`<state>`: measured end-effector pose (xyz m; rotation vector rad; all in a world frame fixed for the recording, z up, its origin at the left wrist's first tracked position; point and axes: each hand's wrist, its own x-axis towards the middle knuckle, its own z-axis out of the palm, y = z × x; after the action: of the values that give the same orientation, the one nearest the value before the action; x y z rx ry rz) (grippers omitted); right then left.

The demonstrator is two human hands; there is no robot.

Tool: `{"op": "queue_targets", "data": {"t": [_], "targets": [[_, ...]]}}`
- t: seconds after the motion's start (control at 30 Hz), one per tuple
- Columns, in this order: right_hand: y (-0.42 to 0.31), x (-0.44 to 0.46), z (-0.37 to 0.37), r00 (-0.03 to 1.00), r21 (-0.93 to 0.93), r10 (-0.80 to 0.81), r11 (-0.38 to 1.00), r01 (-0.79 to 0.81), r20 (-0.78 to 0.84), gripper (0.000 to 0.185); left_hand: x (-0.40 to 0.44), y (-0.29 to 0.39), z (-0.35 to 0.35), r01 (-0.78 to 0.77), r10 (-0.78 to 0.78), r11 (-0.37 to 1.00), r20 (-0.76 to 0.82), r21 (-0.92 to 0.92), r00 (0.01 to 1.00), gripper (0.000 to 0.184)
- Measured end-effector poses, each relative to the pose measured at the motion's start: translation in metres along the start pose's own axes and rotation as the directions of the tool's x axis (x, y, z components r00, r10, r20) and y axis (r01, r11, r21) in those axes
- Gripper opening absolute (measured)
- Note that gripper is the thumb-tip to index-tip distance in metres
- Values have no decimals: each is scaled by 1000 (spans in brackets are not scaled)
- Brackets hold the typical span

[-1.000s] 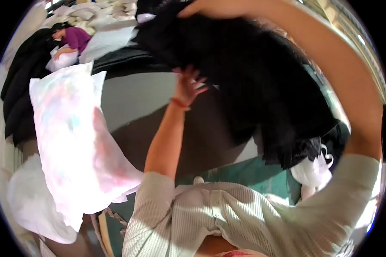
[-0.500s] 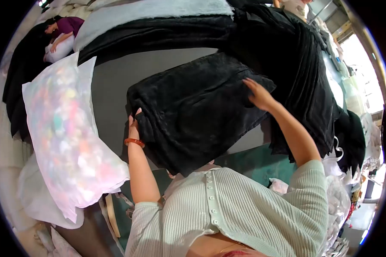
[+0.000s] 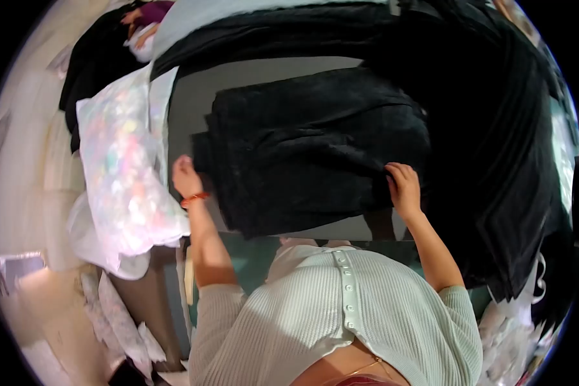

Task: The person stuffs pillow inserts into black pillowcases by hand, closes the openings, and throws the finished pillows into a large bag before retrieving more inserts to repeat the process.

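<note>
A black folded cloth (image 3: 302, 148), soft and creased, lies spread before me on the grey tabletop (image 3: 202, 96). At its left edge is my left hand (image 3: 186, 178), fingers curled, with an orange-red bangle on the wrist; it seems to grip the blurred edge, though the contact is hard to see. My right hand (image 3: 404, 186) is at the lower right part of the cloth, its fingers bent together on the fabric.
A translucent bag with pastel-coloured contents (image 3: 125, 174) leans on the table's left side. Long black fabric (image 3: 489, 148) hangs in layers on the right. White fleecy material (image 3: 238, 14) lies over black fabric at the back. Another person's purple sleeve (image 3: 153, 11) shows at upper left.
My right hand has come down and nearer to me, from the cloth's upper right to its lower right. The cloth lies flatter and its near corner has drawn away from me. The view has shifted.
</note>
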<state>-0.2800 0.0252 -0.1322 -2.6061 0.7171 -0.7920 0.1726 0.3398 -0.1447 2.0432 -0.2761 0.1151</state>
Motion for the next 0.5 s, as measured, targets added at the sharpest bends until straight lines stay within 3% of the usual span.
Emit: {"op": "queue_targets", "data": {"t": [0.03, 0.1, 0.13, 0.23, 0.3, 0.37, 0.43, 0.47, 0.5], "targets": [[1, 1, -4, 999, -5, 16, 1000, -15, 46, 38, -43, 33, -1, 252, -255, 967, 103, 39, 962, 31], [8, 0, -4, 993, -14, 91, 996, -90, 71, 50, -97, 31, 6, 269, -266, 963, 82, -20, 960, 33], [18, -1, -2, 987, -30, 103, 995, -100, 121, 61, -121, 30, 8, 180, -186, 980, 57, 87, 981, 35], [33, 1, 3, 971, -41, 163, 987, -158, 173, 63, -164, 41, 22, -109, 76, 922, 103, 372, 992, 47], [34, 8, 3, 978, -61, 137, 990, -129, 158, 62, -162, 56, 23, -127, 55, 902, 183, 413, 982, 57], [28, 23, -6, 975, 51, 168, 983, -177, 147, 62, -152, 67, 23, -243, 203, 734, 137, 634, 970, 58], [20, 31, -20, 994, 104, 109, 988, -112, 32, 61, -145, 61, 20, -282, 248, 757, 141, 590, 959, 56], [18, 31, -23, 996, 95, 82, 992, -86, 44, 61, -141, 57, 19, -152, -92, 796, 365, 587, 926, 52], [17, 29, -27, 997, 80, 58, 995, -62, 54, 61, -136, 53, 23, -28, -400, 791, 552, 611, 732, 49]]}}
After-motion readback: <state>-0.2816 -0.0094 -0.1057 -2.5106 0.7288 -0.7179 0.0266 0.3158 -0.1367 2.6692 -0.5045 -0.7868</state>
